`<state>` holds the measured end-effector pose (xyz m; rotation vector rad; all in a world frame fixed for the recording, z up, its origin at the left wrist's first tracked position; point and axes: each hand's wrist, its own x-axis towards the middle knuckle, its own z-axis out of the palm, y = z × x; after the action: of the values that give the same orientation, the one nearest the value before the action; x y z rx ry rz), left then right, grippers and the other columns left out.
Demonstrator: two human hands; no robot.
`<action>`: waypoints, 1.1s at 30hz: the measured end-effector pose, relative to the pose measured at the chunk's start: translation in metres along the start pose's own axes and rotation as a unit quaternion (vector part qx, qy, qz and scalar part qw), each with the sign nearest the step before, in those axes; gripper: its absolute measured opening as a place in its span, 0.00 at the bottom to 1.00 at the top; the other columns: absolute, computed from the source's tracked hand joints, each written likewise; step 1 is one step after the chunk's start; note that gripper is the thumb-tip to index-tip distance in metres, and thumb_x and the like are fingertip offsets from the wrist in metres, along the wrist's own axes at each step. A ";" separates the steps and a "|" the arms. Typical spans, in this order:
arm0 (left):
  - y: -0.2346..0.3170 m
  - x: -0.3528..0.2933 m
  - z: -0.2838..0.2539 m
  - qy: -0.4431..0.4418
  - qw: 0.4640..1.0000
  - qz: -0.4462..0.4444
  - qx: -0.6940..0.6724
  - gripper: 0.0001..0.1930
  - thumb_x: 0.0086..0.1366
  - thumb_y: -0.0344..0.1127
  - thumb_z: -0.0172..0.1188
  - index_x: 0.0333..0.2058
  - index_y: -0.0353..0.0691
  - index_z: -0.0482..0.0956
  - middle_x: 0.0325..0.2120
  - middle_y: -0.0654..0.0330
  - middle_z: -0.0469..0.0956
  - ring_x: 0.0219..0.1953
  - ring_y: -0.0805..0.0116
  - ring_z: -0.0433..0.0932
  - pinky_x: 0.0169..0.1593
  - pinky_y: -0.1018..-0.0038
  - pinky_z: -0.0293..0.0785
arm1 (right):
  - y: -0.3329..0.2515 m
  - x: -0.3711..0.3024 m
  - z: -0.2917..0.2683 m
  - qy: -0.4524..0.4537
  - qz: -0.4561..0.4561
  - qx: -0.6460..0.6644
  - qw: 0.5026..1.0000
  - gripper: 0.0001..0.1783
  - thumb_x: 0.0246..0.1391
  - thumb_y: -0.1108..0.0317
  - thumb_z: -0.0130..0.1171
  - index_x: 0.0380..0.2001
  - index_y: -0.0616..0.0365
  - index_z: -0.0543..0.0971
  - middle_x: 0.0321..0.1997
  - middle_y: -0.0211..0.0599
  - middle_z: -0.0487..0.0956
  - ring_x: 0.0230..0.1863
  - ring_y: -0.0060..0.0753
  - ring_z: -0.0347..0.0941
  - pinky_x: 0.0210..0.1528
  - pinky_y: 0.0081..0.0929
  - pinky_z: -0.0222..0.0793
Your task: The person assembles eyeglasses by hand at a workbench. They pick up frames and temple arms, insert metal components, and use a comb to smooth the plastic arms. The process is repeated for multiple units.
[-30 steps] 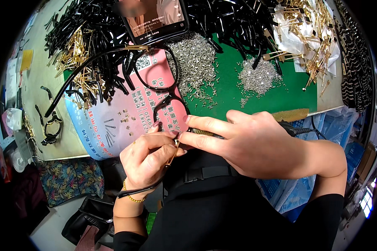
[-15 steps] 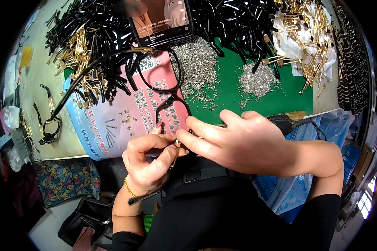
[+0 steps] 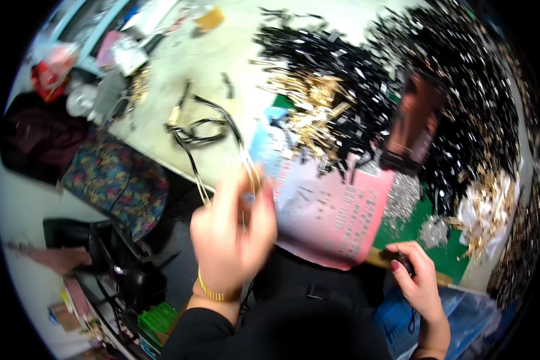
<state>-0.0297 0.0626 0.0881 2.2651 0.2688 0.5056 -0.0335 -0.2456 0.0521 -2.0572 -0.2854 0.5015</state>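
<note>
In the middle, my left hand [image 3: 234, 231] is raised over the table's near edge, smeared by motion. Its fingers are closed round a pair of glasses [image 3: 244, 155], whose black-and-gold temples point away from me; the front is mostly hidden by the hand. Beyond it, another pair of black-and-gold glasses [image 3: 207, 133] lies on the table. On the right, my right hand [image 3: 419, 279] grips a black handheld tool [image 3: 407, 263] at the table edge. A thin dark cord hangs below that hand.
A pink-and-blue printed sheet [image 3: 318, 231] carries small loose parts. Behind it are heaps of black temples [image 3: 372, 102], gold pieces [image 3: 312, 111] and silver screw-like bits [image 3: 402, 204]. A phone [image 3: 414, 123] stands among them. A black bag [image 3: 123, 264] is at lower left.
The view has swung left. My hands, together at the glasses before, are now apart: the left has carried glasses leftward, and the right has taken hold of the black tool.
</note>
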 end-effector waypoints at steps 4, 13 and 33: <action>-0.090 0.068 0.000 0.017 0.968 -0.002 0.251 0.15 0.65 0.47 0.66 0.37 0.40 0.84 0.29 0.51 0.83 0.34 0.52 0.83 0.36 0.62 0.76 | 0.006 0.004 0.008 -0.008 0.035 0.028 0.999 0.10 0.58 0.76 0.63 0.44 0.64 0.81 0.38 0.42 0.79 0.37 0.36 0.77 0.41 0.27 0.71; -0.163 0.119 -0.026 -0.100 0.917 -0.005 0.387 0.18 0.71 0.50 0.58 0.43 0.39 0.78 0.42 0.54 0.78 0.50 0.53 0.76 0.69 0.50 0.58 | -0.008 0.002 -0.006 0.007 0.023 -0.048 0.999 0.08 0.59 0.73 0.63 0.41 0.63 0.80 0.34 0.41 0.78 0.33 0.36 0.77 0.37 0.30 0.72; -0.085 0.098 0.034 -0.155 0.893 0.253 0.339 0.07 0.66 0.26 0.60 0.37 0.37 0.69 0.31 0.50 0.74 0.36 0.47 0.74 0.40 0.59 0.71 | 0.035 0.040 -0.110 0.245 -0.052 -0.431 0.867 0.09 0.61 0.63 0.58 0.38 0.57 0.74 0.35 0.43 0.78 0.35 0.52 0.79 0.35 0.47 0.76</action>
<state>0.0706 0.1318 0.0309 3.0743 -0.3869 0.3202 0.0522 -0.3315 0.0621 -2.9184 -0.3439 -0.3070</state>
